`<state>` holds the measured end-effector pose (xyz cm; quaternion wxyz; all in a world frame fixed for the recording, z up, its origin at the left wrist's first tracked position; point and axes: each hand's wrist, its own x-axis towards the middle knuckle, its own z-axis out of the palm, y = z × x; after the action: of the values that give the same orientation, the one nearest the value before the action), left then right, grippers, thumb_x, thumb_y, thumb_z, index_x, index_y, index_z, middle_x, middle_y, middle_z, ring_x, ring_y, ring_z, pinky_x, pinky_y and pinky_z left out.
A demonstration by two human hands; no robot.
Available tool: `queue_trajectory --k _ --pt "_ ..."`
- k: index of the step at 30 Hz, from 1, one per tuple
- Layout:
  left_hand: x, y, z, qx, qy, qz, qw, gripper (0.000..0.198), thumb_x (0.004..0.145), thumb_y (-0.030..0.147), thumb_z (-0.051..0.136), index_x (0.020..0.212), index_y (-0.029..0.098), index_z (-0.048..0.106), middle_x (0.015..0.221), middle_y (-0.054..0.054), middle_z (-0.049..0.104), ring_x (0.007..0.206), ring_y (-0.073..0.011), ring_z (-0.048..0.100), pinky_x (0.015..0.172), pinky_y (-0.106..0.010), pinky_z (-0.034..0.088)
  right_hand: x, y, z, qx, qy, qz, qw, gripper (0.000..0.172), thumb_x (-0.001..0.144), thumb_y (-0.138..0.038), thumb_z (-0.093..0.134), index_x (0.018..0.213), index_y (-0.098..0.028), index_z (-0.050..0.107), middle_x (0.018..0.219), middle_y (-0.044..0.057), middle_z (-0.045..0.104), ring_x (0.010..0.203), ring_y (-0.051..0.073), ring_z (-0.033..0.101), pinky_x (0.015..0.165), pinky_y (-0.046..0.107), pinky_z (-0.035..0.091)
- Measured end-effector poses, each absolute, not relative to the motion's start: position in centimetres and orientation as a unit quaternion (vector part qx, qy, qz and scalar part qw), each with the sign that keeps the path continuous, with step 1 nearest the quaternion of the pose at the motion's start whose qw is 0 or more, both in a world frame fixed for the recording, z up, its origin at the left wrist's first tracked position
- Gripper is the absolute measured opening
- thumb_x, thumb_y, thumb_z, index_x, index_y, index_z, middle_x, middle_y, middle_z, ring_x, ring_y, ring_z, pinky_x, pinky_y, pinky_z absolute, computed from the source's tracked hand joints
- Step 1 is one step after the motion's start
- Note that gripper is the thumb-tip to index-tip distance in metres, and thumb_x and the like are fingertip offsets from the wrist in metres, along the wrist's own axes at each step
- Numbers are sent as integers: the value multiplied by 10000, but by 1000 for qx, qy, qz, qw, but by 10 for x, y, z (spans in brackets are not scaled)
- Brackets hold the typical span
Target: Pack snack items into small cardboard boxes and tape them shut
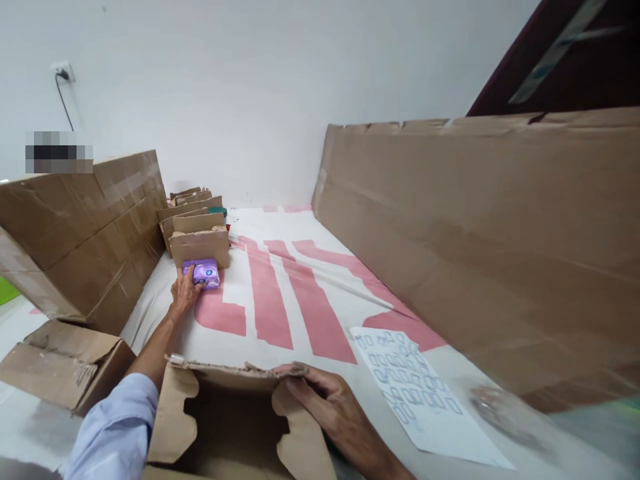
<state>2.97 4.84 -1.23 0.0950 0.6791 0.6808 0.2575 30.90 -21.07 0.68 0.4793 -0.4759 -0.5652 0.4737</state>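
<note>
My left hand [184, 291] reaches far forward and its fingers rest closed on a small purple packet [202, 273] lying on the white and pink sheet [280, 300]. The packet sits just in front of a row of folded brown cardboard pieces [196, 230]. My right hand [325, 400] is close to me, fingers curled over the torn top edge of an open cardboard box [230, 427].
A tall taped cardboard box [85, 233] stands at the left, with an open carton [55, 363] below it. A long cardboard wall [480, 247] runs along the right. A printed sheet of paper [415, 390] lies at the right front. A wall socket [63, 70] is at the back left.
</note>
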Motion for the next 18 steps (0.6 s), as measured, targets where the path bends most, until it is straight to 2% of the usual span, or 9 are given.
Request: queue_trajectory --k 4,8,11,15,18 --pt "15 26 -2 681 665 280 124 850 828 357 795 1589 263 428 1633 -194 400 1374 -419 567 1130 -545 474 305 -213 12 -484 -546 491 477 580 831 -741 692 1006 -211 853 860 76 786 826 310 724 774 404 610" --pt "-14 -33 7 674 646 316 166 649 834 288 708 1463 229 560 1477 -180 588 1238 -372 668 1072 -516 541 304 -206 12 -498 -524 486 491 593 804 -734 704 980 -184 838 897 89 792 839 316 719 731 387 588" --pt "-40 -102 0 664 632 342 207 523 853 353 619 1348 183 626 1366 -193 672 1068 -333 744 967 -497 604 307 -192 13 -502 -520 473 504 544 767 -699 737 884 -173 808 855 83 783 782 288 702 698 367 569" --pt "-59 -196 -25 585 598 440 327 534 818 500 624 1254 195 662 1292 -176 724 1114 -331 742 976 -480 599 306 -157 19 -507 -525 446 518 494 750 -650 736 812 -161 769 800 74 761 727 243 667 650 330 531" --pt "-52 -238 -34 544 640 447 309 472 817 541 614 1160 228 699 1233 -145 743 1094 -320 738 914 -443 599 291 -114 25 -485 -556 408 538 487 763 -640 700 789 -155 739 758 63 729 715 217 634 624 311 496"
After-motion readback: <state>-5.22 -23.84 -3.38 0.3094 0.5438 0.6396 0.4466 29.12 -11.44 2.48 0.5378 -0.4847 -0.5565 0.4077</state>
